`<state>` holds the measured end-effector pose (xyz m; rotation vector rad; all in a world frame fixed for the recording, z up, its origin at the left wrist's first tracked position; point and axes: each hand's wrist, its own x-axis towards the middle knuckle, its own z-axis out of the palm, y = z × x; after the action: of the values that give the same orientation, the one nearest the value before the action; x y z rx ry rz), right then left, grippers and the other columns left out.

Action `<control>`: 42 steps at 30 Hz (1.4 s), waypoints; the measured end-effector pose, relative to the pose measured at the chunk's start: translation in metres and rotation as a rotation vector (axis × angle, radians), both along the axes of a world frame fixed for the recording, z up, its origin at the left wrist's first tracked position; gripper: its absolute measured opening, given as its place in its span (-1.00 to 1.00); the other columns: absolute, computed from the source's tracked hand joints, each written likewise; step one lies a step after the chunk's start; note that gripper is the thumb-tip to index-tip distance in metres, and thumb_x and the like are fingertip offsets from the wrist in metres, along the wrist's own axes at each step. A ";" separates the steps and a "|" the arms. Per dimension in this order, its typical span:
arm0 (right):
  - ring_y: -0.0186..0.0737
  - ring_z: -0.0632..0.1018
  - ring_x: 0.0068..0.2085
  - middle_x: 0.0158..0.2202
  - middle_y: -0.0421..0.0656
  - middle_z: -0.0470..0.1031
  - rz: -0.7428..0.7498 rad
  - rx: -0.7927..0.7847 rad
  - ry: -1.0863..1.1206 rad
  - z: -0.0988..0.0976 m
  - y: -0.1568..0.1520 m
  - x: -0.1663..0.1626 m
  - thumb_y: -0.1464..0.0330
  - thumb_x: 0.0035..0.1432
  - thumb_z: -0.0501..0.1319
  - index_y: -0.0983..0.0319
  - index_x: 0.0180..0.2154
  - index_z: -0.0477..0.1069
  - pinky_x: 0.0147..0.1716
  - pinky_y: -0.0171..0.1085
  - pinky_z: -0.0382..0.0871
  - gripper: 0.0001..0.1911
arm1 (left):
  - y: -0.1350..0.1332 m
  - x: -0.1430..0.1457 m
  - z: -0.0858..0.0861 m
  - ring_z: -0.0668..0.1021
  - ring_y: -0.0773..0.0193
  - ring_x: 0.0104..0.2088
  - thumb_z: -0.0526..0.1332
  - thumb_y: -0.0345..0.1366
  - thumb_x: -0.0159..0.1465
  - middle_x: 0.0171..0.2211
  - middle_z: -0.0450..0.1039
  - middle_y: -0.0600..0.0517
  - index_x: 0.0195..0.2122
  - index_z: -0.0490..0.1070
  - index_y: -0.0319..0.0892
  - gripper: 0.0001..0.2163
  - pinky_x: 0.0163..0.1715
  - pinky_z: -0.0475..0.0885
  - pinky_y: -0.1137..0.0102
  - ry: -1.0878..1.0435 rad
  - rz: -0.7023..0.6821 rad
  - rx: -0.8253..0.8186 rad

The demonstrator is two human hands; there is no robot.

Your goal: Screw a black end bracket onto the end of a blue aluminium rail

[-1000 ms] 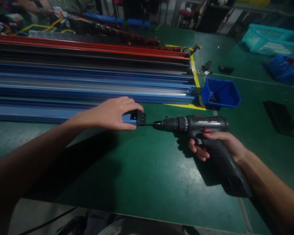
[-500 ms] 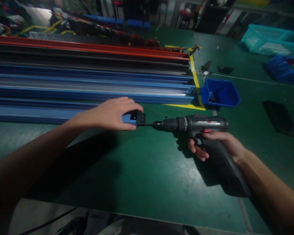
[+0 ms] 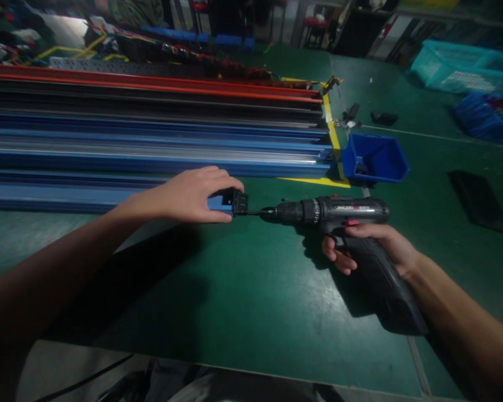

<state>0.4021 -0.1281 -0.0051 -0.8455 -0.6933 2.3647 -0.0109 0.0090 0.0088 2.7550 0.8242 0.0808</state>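
Note:
My left hand is closed around the right end of a blue metal channel that lies along the table. Its thumb and fingertips reach a black end cap on that end. In my right hand is a black cordless drill, my fingers wrapped round its grip near the trigger. The drill lies level, pointing left. Its long thin bit meets the lower part of the end cap. Whether a screw sits at the bit's tip is too small to tell.
Behind my left hand lie several long blue, black and red channels, ending near yellow tape. A blue bin stands right of them. Further right are a dark flat object and a teal basket. Wires and a person's sleeve show at the back.
Hardly anything differs. Both hands, the drill and the end cap keep their places against each other; the view has shifted very slightly.

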 end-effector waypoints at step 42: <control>-0.24 0.62 -0.35 -0.19 0.06 0.68 -0.012 -0.015 -0.033 0.006 0.001 -0.003 0.24 0.38 0.36 0.45 -0.08 0.68 -0.24 -0.25 0.62 -0.65 | -0.001 0.001 0.003 0.53 -0.05 0.15 0.25 0.27 0.37 0.19 0.55 -0.07 0.30 0.45 0.04 -0.39 0.16 0.36 0.16 0.033 0.029 -0.004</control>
<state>0.3993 -0.1271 0.0006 -0.8942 -0.6825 2.3526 -0.0094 0.0075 0.0115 2.7478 0.8716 0.0390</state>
